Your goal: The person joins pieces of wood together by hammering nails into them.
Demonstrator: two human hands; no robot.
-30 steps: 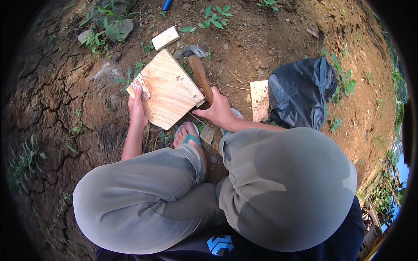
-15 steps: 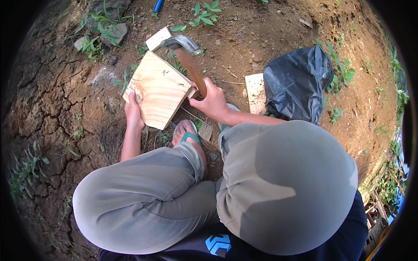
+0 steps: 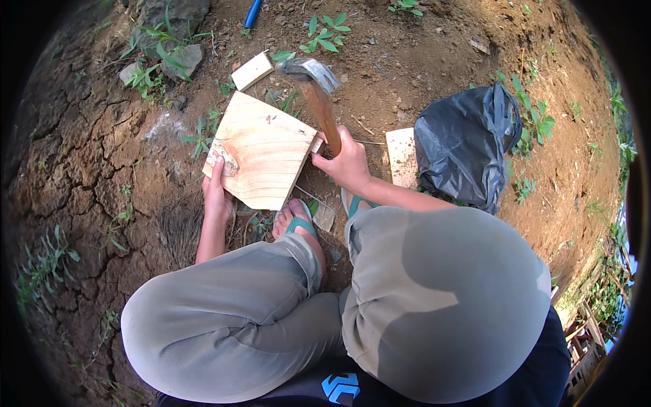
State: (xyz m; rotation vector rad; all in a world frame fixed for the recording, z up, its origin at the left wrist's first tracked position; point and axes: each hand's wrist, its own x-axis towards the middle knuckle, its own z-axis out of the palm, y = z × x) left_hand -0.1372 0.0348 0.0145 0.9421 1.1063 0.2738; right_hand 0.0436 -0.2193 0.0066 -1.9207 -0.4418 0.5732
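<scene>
Loose grey trousers (image 3: pixel 441 305), bent at the knee, fill the foreground over green-strapped flip-flops (image 3: pixel 302 226) on brown earth (image 3: pixel 380 81). Just beyond the feet, a person's left hand (image 3: pixel 215 200) pinches the left corner of a pale, flat, many-sided wooden board (image 3: pixel 261 152), thumb on the upper face, the other fingers mostly hidden. The board sits between the two hands. At its opposite corner, the right hand (image 3: pixel 348 163) is wrapped around the brown wooden handle of a grey-headed hammer (image 3: pixel 321 112); whether it also touches the board cannot be told. To the right, a crumpled black plastic bag (image 3: pixel 468 146) sits against a flat, soil-specked piece of pale wood (image 3: pixel 401 159). Near the hammer's head lies a small, pale rectangular block (image 3: pixel 251 72). Farther off are a grey rock (image 3: pixel 184 62), a leafy green plant (image 3: pixel 327 35) and a slim blue cylinder (image 3: pixel 253 13).
</scene>
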